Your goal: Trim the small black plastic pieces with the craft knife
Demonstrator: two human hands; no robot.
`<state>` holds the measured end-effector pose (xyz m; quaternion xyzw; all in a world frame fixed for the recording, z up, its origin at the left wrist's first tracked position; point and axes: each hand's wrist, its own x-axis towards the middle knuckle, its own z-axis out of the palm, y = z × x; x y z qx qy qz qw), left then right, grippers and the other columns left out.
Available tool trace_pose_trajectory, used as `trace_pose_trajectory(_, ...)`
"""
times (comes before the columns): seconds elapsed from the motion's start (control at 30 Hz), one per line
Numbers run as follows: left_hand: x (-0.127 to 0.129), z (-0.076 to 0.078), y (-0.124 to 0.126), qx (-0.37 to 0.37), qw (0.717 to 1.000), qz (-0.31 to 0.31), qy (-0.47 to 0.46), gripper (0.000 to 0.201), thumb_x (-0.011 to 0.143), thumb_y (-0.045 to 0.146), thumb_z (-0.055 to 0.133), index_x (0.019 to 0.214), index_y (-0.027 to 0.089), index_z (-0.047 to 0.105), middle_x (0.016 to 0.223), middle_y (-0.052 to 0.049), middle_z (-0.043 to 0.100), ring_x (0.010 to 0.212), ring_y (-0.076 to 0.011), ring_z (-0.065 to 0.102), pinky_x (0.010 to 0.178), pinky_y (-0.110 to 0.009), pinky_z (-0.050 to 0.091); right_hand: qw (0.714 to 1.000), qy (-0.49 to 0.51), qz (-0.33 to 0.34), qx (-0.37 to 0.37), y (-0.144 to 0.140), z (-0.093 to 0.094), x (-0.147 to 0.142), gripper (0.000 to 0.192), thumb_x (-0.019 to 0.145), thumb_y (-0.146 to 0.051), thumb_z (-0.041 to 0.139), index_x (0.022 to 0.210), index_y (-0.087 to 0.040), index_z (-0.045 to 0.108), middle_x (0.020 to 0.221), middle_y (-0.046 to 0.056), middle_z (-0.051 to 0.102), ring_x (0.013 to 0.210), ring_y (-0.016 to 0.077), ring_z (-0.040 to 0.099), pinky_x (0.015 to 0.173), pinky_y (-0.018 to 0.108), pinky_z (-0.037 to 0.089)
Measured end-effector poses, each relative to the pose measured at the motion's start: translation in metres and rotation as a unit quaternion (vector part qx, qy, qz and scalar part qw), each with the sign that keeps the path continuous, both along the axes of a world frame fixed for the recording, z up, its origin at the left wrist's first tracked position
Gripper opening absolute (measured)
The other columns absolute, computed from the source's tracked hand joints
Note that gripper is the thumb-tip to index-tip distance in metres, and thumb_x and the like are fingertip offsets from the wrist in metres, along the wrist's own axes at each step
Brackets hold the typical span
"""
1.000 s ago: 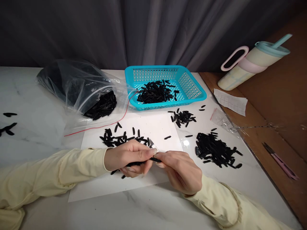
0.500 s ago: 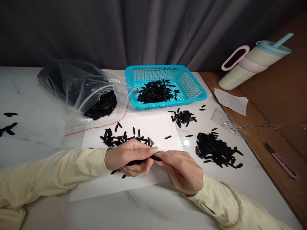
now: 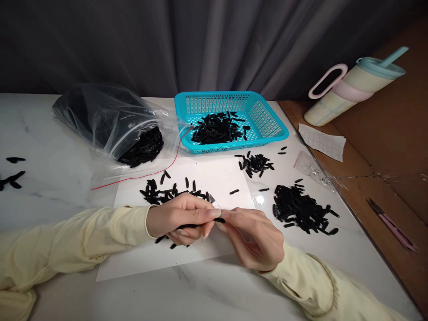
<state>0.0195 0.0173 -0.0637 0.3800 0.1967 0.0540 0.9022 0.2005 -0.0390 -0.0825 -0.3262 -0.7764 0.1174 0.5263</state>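
Note:
My left hand (image 3: 185, 218) is closed, pinching a thin black piece (image 3: 219, 220) between thumb and fingers. More black pieces (image 3: 187, 226) show beneath its curled fingers. My right hand (image 3: 254, 236) meets it from the right, with thumb and fingertips pressed together at the black piece. A pointed metal blade (image 3: 213, 201) sticks up and to the left from between the fingertips of both hands. Its handle is hidden, seemingly inside my right hand. Under and behind the hands lies a white sheet (image 3: 133, 245) with scattered black pieces (image 3: 155, 191) on it.
A blue basket (image 3: 232, 147) with black pieces stands at the back, beside a clear plastic bag (image 3: 110, 120) of them. Two piles, a small one (image 3: 257, 165) and a larger one (image 3: 297, 209), lie right. Beyond are pink-handled snips (image 3: 393, 227) and a tumbler (image 3: 344, 93).
My left thumb has shifted slightly right over the black piece, and less of the piece shows between the fingertips. The other things have stayed in place.

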Motion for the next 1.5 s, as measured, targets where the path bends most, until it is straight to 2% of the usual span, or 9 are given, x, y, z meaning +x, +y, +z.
trace_pose_trajectory(0.13,0.001,0.0,-0.001,0.002,1.0,0.006,0.005,0.038,0.082,0.046,0.06,0.063,0.014,0.049,0.039,0.011,0.029,0.029,-0.0011,0.018,0.027,-0.012,0.012,0.999,0.016,0.033,-0.034,-0.001,0.002,0.001,0.035,0.079,-0.003,0.056,0.112,-0.014,0.055,0.073,0.007,0.068,0.054,0.0164,0.059,0.043,0.027,0.046)
trace_pose_trajectory(0.5,0.001,0.0,-0.001,0.004,1.0,0.014,0.024,0.041,0.078,0.048,0.063,0.061,0.014,0.048,0.039,0.01,0.03,0.029,-0.0006,0.019,0.027,-0.012,0.012,1.0,0.015,0.014,-0.022,-0.001,-0.003,0.002,0.041,0.083,-0.006,0.055,0.12,-0.021,0.05,0.064,0.002,0.065,0.05,0.0169,0.057,0.041,0.028,0.046)
trace_pose_trajectory(0.73,0.0,0.001,-0.001,0.007,0.999,0.024,0.035,0.04,0.075,0.048,0.066,0.063,0.014,0.05,0.039,0.011,0.03,0.029,-0.0003,0.02,0.027,-0.011,0.012,1.0,0.016,0.016,-0.008,-0.002,-0.001,0.003,0.056,0.081,-0.002,0.054,0.132,-0.021,0.04,0.079,0.005,0.071,0.054,0.0173,0.06,0.042,0.028,0.048)
trace_pose_trajectory(1.07,0.002,-0.003,-0.001,-0.01,0.999,0.036,0.026,0.038,0.075,0.047,0.067,0.065,0.014,0.051,0.039,0.011,0.03,0.029,0.0002,0.017,0.026,-0.009,0.013,1.0,-0.018,0.015,-0.01,-0.004,0.003,0.01,0.06,0.079,0.0,0.053,0.133,-0.022,0.04,0.085,0.005,0.072,0.055,0.0174,0.063,0.046,0.03,0.052)
trace_pose_trajectory(1.17,0.002,-0.006,0.0,-0.038,0.998,0.045,0.007,0.039,0.079,0.05,0.061,0.066,0.014,0.052,0.04,0.011,0.03,0.029,-0.0004,0.016,0.025,-0.009,0.012,0.998,-0.037,-0.042,0.011,0.017,0.02,0.019,0.05,0.077,0.001,0.057,0.121,-0.021,0.051,0.087,0.006,0.071,0.061,0.0179,0.067,0.052,0.029,0.055)
trace_pose_trajectory(1.23,0.002,-0.008,0.002,-0.046,0.998,0.052,-0.004,0.04,0.081,0.05,0.058,0.065,0.014,0.052,0.04,0.01,0.031,0.029,-0.0009,0.016,0.024,-0.009,0.012,0.985,-0.025,-0.14,0.095,0.047,0.04,0.026,0.04,0.075,-0.001,0.063,0.109,-0.021,0.057,0.083,0.004,0.07,0.061,0.0178,0.067,0.05,0.027,0.054)
trace_pose_trajectory(1.3,0.004,-0.01,0.003,-0.054,0.997,0.056,-0.004,0.044,0.084,0.053,0.052,0.064,0.014,0.053,0.04,0.009,0.031,0.028,-0.0016,0.016,0.023,-0.01,0.012,0.974,-0.064,-0.199,0.092,0.082,0.065,0.032,0.026,0.079,-0.01,0.064,0.103,-0.018,0.057,0.086,0.006,0.07,0.07,0.0202,0.069,0.053,0.028,0.055)
trace_pose_trajectory(1.4,0.005,-0.011,0.005,-0.066,0.996,0.064,0.005,0.048,0.085,0.056,0.045,0.063,0.014,0.053,0.039,0.007,0.032,0.028,-0.0027,0.017,0.022,-0.01,0.012,0.953,-0.244,-0.177,0.023,0.119,0.103,0.037,0.018,0.082,-0.019,0.064,0.098,-0.017,0.058,0.08,0.006,0.07,0.066,0.0211,0.067,0.054,0.03,0.052)
trace_pose_trajectory(1.5,0.006,-0.011,0.007,-0.069,0.995,0.066,0.008,0.049,0.085,0.057,0.043,0.062,0.015,0.052,0.039,0.007,0.032,0.028,-0.0035,0.016,0.022,-0.011,0.012,0.932,-0.341,-0.122,-0.025,0.111,0.12,0.03,0.006,0.087,-0.021,0.057,0.081,-0.019,0.06,0.072,0.003,0.068,0.06,0.0185,0.063,0.057,0.03,0.049)
